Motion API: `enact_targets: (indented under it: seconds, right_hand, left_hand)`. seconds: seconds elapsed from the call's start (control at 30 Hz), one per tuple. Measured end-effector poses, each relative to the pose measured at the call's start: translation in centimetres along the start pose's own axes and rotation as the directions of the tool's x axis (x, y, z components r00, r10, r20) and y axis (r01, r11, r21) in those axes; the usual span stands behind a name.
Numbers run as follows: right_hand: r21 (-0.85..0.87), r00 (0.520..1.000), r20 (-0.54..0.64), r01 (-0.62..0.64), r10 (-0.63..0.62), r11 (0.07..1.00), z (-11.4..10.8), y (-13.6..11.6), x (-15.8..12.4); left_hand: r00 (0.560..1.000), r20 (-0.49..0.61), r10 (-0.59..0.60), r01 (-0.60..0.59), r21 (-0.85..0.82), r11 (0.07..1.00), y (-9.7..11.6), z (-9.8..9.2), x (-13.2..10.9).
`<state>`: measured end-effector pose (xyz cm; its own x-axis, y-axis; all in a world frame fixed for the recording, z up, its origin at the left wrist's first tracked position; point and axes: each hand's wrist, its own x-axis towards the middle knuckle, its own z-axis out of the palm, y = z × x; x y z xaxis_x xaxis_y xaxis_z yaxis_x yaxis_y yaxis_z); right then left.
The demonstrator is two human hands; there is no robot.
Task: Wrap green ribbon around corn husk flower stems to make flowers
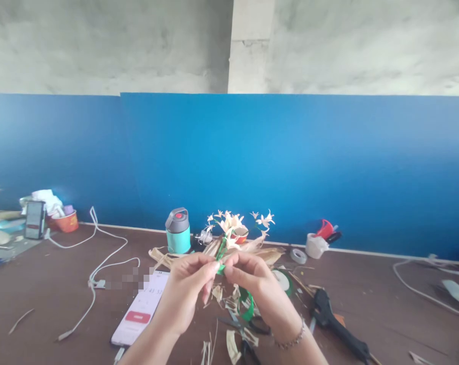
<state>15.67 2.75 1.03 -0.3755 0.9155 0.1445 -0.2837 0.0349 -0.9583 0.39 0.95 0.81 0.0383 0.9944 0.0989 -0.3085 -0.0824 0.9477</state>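
Observation:
My left hand (187, 291) and my right hand (252, 281) meet in front of me, both pinched on a green-wrapped flower stem (222, 253) that rises to a pale straw flower (229, 225). A green tape strip (247, 306) loops down below my right hand. Scissors (240, 334) and pale husk scraps (231, 344) lie on the brown table (50, 299) under my hands.
A phone (140, 312) lies at my left wrist, a black glue gun (336, 324) at the right. Behind stand a teal bottle (178, 230), tape rolls (298, 255), a cup with tools (316, 245). White cables (96, 268) cross the left side. A blue panel (290, 162) backs the table.

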Motion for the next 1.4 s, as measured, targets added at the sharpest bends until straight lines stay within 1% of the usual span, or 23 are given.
enact_targets:
  seconds: [0.1, 0.17, 0.27, 0.33, 0.43, 0.5, 0.53, 0.57, 0.63, 0.67, 0.7, 0.73, 0.77, 0.83, 0.87, 0.9, 0.93, 0.97, 1.07, 1.17, 1.23, 1.33, 1.4]
  right_hand:
    - [0.071, 1.0, 0.001, 0.017, -0.017, 0.997, -0.3, 0.2, -0.1]
    - [0.103, 0.999, 0.017, 0.036, -0.038, 0.994, -0.3, 0.4, -0.2]
    - [0.131, 0.992, 0.041, 0.114, -0.12, 0.985, -0.2, 0.6, -0.1]
    - [0.163, 0.987, 0.013, 0.159, -0.163, 0.974, 0.1, 0.7, 0.0]
    - [0.168, 0.986, -0.066, 0.165, -0.156, 0.972, 0.4, 0.7, 0.2]
    - [0.158, 0.983, -0.132, 0.149, -0.129, 0.976, 0.7, 0.7, 0.3]
    - [0.152, 0.979, -0.169, 0.141, -0.115, 0.978, 0.9, 0.8, 0.3]
    - [0.142, 0.973, -0.204, 0.133, -0.103, 0.981, 1.1, 0.8, 0.3]
    - [0.105, 0.959, -0.265, 0.132, -0.1, 0.986, 1.5, 1.0, 0.3]
    - [0.081, 0.95, -0.291, 0.137, -0.108, 0.987, 1.7, 1.0, 0.3]
    - [0.058, 0.942, -0.312, 0.145, -0.12, 0.988, 1.8, 1.1, 0.3]
    - [0.043, 0.936, -0.328, 0.151, -0.129, 0.988, 1.9, 1.1, 0.3]
    - [0.042, 0.934, -0.334, 0.152, -0.129, 0.988, 1.9, 1.1, 0.4]
    - [0.078, 0.95, -0.294, 0.133, -0.105, 0.988, 1.6, 1.0, 0.4]
    - [0.111, 0.967, -0.24, 0.115, -0.086, 0.987, 1.3, 0.9, 0.4]
    - [0.144, 0.983, -0.168, 0.093, -0.068, 0.985, 1.0, 0.8, 0.3]
    - [0.17, 0.995, -0.088, 0.069, -0.055, 0.983, 0.6, 0.7, 0.3]
    - [0.184, 0.999, -0.011, 0.048, -0.046, 0.982, 0.3, 0.6, 0.3]
    - [0.201, 0.988, 0.146, 0.03, -0.06, 0.979, -0.5, 0.5, 0.2]
    - [0.24, 0.977, 0.169, 0.084, -0.127, 0.967, -0.6, 0.8, 0.2]
    - [0.242, 0.979, 0.13, 0.12, -0.154, 0.963, -0.4, 0.9, 0.3]
    - [0.197, 0.987, 0.044, 0.143, -0.155, 0.97, -0.1, 0.9, 0.4]
    - [0.163, 0.989, -0.018, 0.145, -0.144, 0.976, 0.2, 0.8, 0.5]
  left_hand:
    - [0.971, 0.07, -0.228, 0.236, -0.146, 0.961, 0.6, -0.1, 0.2]
    - [0.941, 0.123, -0.316, 0.334, -0.181, 0.925, 0.6, 0.0, 0.2]
    - [0.918, 0.185, -0.351, 0.38, -0.155, 0.912, 0.4, 0.1, 0.1]
    - [0.927, 0.192, -0.322, 0.343, -0.088, 0.935, 0.3, 0.2, 0.1]
    - [0.972, 0.156, -0.178, 0.154, 0.153, 0.976, 0.4, 0.3, -0.1]
    - [0.993, 0.119, -0.008, -0.037, 0.368, 0.929, 0.3, 0.3, -0.3]
    - [0.988, 0.108, 0.11, -0.148, 0.473, 0.869, 0.1, 0.3, -0.4]
    - [0.964, 0.104, 0.245, -0.26, 0.564, 0.784, -0.1, 0.3, -0.5]
    - [0.851, 0.148, 0.504, -0.447, 0.708, 0.547, -0.8, 0.2, -0.6]
    - [0.783, 0.173, 0.597, -0.5, 0.746, 0.44, -1.1, 0.1, -0.6]
    - [0.734, 0.206, 0.647, -0.534, 0.763, 0.363, -1.3, 0.1, -0.6]
    - [0.71, 0.211, 0.672, -0.543, 0.771, 0.332, -1.5, 0.0, -0.6]
    - [0.718, 0.208, 0.664, -0.543, 0.764, 0.348, -1.4, 0.0, -0.5]
    - [0.819, 0.166, 0.549, -0.486, 0.708, 0.512, -1.0, 0.0, -0.5]
    - [0.907, 0.144, 0.397, -0.388, 0.652, 0.651, -0.7, 0.0, -0.5]
    - [0.967, 0.131, 0.217, -0.253, 0.566, 0.784, -0.3, 0.0, -0.5]
    - [0.988, 0.145, 0.052, -0.117, 0.493, 0.862, 0.1, 0.1, -0.5]
    - [0.987, 0.152, -0.054, -0.014, 0.417, 0.909, 0.4, 0.1, -0.4]
    - [0.954, 0.186, -0.233, 0.201, 0.176, 0.964, 0.7, 0.1, -0.3]
    - [0.926, 0.242, -0.291, 0.29, 0.043, 0.956, 0.6, 0.1, -0.1]
    - [0.928, 0.251, -0.274, 0.268, 0.06, 0.962, 0.5, 0.1, -0.1]
    - [0.965, 0.205, -0.165, 0.112, 0.247, 0.962, 0.3, 0.1, -0.3]
    - [0.989, 0.149, 0.005, -0.069, 0.426, 0.902, 0.1, 0.1, -0.5]
